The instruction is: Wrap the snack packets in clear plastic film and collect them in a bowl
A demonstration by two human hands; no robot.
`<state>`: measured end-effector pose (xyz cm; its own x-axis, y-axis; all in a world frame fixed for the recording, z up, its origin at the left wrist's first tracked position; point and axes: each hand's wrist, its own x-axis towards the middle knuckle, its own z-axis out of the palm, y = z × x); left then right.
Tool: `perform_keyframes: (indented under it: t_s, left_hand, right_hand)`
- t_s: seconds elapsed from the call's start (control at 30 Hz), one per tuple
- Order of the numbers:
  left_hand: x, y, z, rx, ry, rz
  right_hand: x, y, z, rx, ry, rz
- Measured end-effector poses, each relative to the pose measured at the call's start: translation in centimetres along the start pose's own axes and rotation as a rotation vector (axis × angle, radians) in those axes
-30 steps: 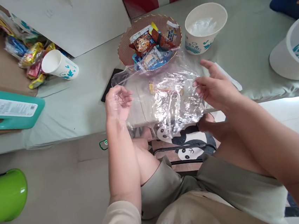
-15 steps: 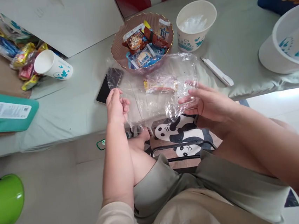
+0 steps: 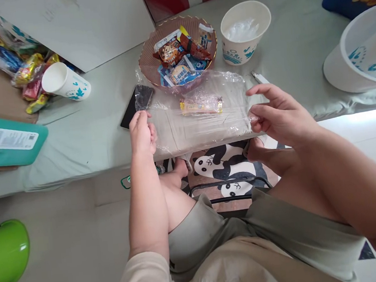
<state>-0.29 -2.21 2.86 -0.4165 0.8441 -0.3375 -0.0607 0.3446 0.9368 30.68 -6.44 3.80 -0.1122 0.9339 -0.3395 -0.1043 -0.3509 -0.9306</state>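
My left hand (image 3: 142, 135) and right hand (image 3: 280, 115) each hold the clear wrap (image 3: 200, 128) in a pinching grip, taut; a snack packet (image 3: 201, 105) shows through.

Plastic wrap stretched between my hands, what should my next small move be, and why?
Probably fold the near edge of the plastic wrap forward over the snack bar. The left hand and right hand pinch its two ends, the sheet lies stretched flat at the edge of the table, and the bar sits toward its far side, leaving the near half bare.
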Motion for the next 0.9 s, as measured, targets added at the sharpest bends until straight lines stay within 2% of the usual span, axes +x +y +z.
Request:
perform_keyframes:
  t_s: [0.17, 0.27, 0.37, 0.67, 0.77, 0.9]
  left_hand:
    - [0.1, 0.0, -0.1, 0.004, -0.005, -0.016]
    - [0.3, 0.0, -0.1, -0.006, 0.001, -0.031]
    - [0.4, -0.1, -0.2, -0.019, 0.009, -0.043]
    - [1.1, -0.2, -0.7, -0.036, 0.036, -0.083]
    - [1.2, -0.1, -0.7, -0.034, 0.058, -0.096]
    - [1.0, 0.0, -0.5, -0.011, 0.051, -0.105]
  right_hand:
    - [0.0, -0.1, -1.2, -0.224, -0.109, 0.036]
    - [0.1, -0.4, -1.1, -0.478, -0.173, 0.001]
    - [0.3, -0.6, -0.7, -0.654, -0.18, -0.034]
    - [0.7, -0.2, -1.2, -0.801, -0.159, -0.102]
    - [0.8, 0.1, -1.7, -0.772, -0.086, -0.223]
    - [0.7, 0.9, -1.3, -0.848, 0.175, -0.599]
